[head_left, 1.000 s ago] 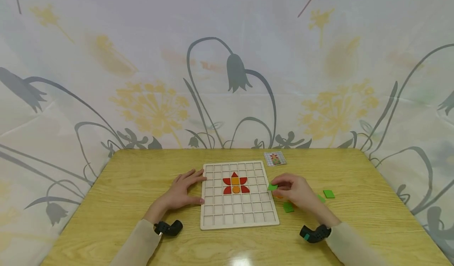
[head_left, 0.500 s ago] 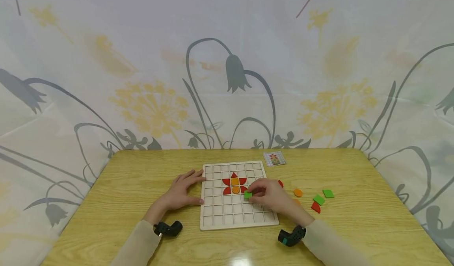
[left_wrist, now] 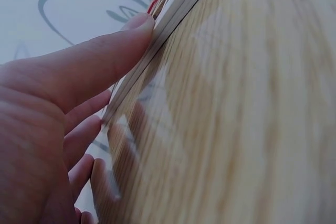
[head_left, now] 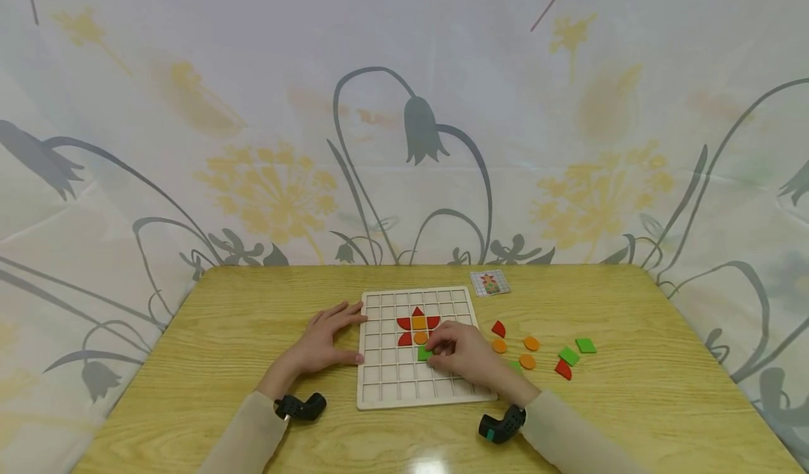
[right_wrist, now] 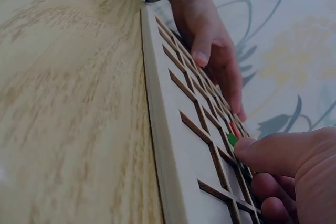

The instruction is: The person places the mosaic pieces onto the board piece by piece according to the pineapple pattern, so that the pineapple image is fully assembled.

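My right hand [head_left: 464, 354] pinches a green square tile [head_left: 423, 353] between thumb and fingers, low over the white grid board [head_left: 379, 373]. The tile sits at the cell just below an orange disc [head_left: 420, 338]. Above that disc lie an orange square [head_left: 420, 323] and a red triangle [head_left: 417, 312], with red quarter-round tiles [head_left: 404, 339] at the sides; the lower right one is mostly behind my fingers. At the board's left edge rests my left hand [head_left: 319, 340], fingers extended, its thumb [left_wrist: 126, 40] touching the rim in the left wrist view.
Right of the board lie several loose pieces: orange discs [head_left: 531, 343], green tiles [head_left: 586, 346] and red quarter-rounds [head_left: 563, 369]. One green tile is partly behind my right wrist. A pattern card [head_left: 489, 283] lies beyond the board's far right corner.
My right hand has carried the green tile leftward from beside the board's right edge to the cell below the orange disc. The left hand has stayed put.
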Tool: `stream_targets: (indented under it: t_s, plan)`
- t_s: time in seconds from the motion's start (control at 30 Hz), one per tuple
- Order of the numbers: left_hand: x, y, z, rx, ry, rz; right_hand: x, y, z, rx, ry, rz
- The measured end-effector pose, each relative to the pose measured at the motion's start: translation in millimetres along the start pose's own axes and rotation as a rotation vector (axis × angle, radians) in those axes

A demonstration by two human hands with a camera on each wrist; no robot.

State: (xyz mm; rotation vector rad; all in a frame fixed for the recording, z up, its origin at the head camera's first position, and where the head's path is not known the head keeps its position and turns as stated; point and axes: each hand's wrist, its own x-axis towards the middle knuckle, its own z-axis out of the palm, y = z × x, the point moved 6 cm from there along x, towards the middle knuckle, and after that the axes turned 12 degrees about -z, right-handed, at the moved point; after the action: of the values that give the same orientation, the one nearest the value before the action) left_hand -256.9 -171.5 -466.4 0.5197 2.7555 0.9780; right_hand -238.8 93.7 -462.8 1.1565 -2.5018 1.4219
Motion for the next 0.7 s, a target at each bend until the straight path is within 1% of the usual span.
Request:
stream_targets:
  t_s: [0.2, 0.3, 0.7]
  plan:
    - [-1.4, 0.0, -0.6, -0.010, 0.015, 0.017, -3.2, 2.7, 3.2, -0.010, 0.002, 0.006]
    - [-1.6, 0.0, -0.5, -0.017, 0.015, 0.014, -4.4, 2.8, 4.4, -0.018, 0.005, 0.004]
    - [-0.2, 0.2, 0.2, -0.025, 0.002, -0.002, -7.6, 0.5, 6.5, -0.058, -0.002, -0.073]
